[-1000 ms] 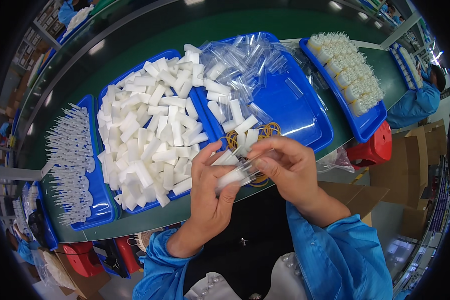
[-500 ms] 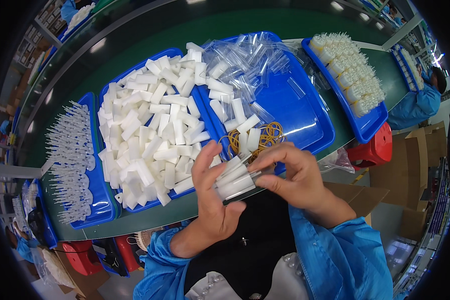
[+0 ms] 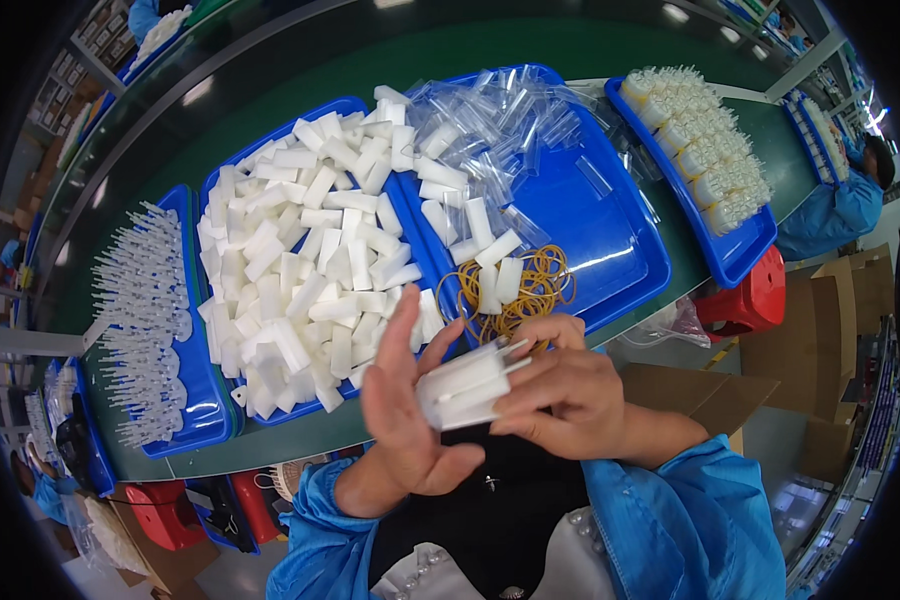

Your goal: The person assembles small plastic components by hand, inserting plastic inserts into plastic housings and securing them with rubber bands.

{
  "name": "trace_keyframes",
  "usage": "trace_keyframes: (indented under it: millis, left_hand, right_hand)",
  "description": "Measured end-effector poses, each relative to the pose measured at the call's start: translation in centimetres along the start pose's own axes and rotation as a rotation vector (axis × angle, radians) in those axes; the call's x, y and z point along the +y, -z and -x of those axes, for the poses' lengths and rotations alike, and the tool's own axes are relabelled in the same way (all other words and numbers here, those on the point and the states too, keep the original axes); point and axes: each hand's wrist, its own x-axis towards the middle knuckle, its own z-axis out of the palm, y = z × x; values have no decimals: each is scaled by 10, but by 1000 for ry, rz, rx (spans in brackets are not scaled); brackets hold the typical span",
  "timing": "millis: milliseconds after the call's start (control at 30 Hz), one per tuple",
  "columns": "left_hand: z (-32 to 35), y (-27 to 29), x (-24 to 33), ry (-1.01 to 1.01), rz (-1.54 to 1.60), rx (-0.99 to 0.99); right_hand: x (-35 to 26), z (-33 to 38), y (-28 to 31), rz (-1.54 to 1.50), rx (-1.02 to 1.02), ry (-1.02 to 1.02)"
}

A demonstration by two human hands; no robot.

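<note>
A small bundle of clear tubes with white foam pieces inside (image 3: 465, 388) is between my hands, in front of my chest. My right hand (image 3: 568, 392) grips it at its right end, where thin white tips stick out past my fingers. At the bundle's left end, my left hand (image 3: 400, 415) is open, its fingers spread upward and its thumb apart. Its palm is against or very close to that end; I cannot tell which. Just beyond the bundle lie loose yellow-brown rubber bands (image 3: 540, 285), in the near corner of a blue tray (image 3: 625, 255).
White foam blocks (image 3: 290, 260) heap over a blue tray at centre left. Clear plastic tubes (image 3: 510, 125) pile behind the rubber bands. Thin white sticks (image 3: 140, 320) fill a tray (image 3: 205, 390) at left. Banded bundles (image 3: 700, 150) stand in the right tray. A person (image 3: 840, 205) sits far right.
The bundle has tipped and swung slightly down and left. My right hand has shifted from a fingertip pinch to a fuller grip around it. My left fingers have straightened and spread.
</note>
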Motion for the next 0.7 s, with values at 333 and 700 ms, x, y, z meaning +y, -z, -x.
trace_keyframes:
  millis: [333, 700]
  left_hand:
    - [-3, 13, 2, 366, 197, -192]
    - [-2, 9, -2, 543, 295, -62]
  right_hand:
    - [1, 2, -5, 116, 12, -16]
    - [60, -66, 51, 616, -8, -256]
